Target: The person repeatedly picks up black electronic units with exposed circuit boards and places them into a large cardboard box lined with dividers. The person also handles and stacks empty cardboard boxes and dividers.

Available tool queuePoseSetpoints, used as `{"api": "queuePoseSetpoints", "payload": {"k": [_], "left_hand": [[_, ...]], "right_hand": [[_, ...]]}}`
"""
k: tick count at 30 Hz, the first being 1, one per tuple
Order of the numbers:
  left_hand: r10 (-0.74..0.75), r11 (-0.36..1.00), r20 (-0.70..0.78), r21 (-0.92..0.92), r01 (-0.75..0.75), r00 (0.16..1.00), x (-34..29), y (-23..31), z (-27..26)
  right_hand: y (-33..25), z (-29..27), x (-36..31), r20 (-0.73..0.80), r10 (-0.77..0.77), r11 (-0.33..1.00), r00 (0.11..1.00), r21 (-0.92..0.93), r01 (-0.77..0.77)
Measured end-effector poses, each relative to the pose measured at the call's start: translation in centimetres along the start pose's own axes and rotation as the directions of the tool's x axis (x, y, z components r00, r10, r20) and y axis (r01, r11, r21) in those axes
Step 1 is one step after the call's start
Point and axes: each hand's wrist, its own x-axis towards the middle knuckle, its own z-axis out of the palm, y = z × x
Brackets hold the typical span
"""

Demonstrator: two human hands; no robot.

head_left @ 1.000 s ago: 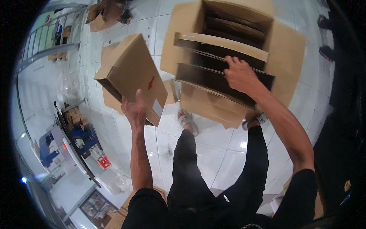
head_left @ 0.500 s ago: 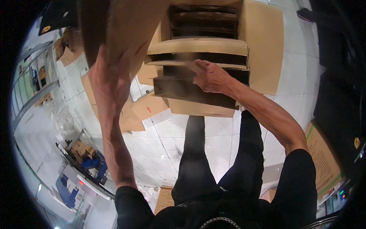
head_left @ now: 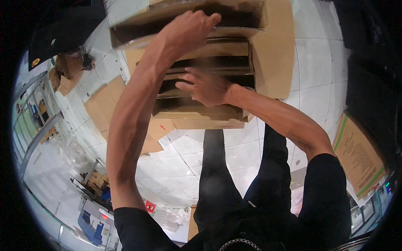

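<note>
Several open brown cartons, flattened narrow and packed close together, stand in front of my legs; the nearest carton shows its front edge. Beyond them lies a wider open carton, tilted, with a dark inside. My left hand reaches across to that far carton, fingers curled at its near wall; the fingertips are partly hidden. Over the gaps between the nearer cartons hovers my right hand, a little blurred, its fingers apart and nothing in them.
A large cardboard flap spreads at the right of the stack. Flat cardboard pieces lie on the white tiled floor at the left. A printed carton stands at the lower right, and a metal rack at the far left.
My left hand has swung from the left to the far middle, and the cardboard it held upright now lies across the far side. My right hand has shifted slightly left and its fingers have spread.
</note>
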Motion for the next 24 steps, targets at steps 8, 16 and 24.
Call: {"api": "queuePoseSetpoints", "payload": {"k": [8, 16, 24], "left_hand": [[0.054, 0.998, 0.261, -0.041, -0.045, 0.964, 1.7, -1.8, 10.3], [0.172, 0.971, 0.123, -0.187, -0.147, 0.977, 3.1, 0.8, 9.4], [0.051, 0.970, 0.267, -0.241, 0.015, 0.962, 4.1, -1.4, 9.9]], "right_hand": [[-3.4, -0.1, -2.4, -0.227, 0.300, 0.952, 0.927, 0.012, -0.306], [-4.6, -1.0, -10.7, 0.212, 0.972, -0.071, 0.099, 0.670, -0.739], [-4.2, -1.7, -11.0, 0.348, 0.922, -0.162, 0.168, 0.745, -0.647]]}}
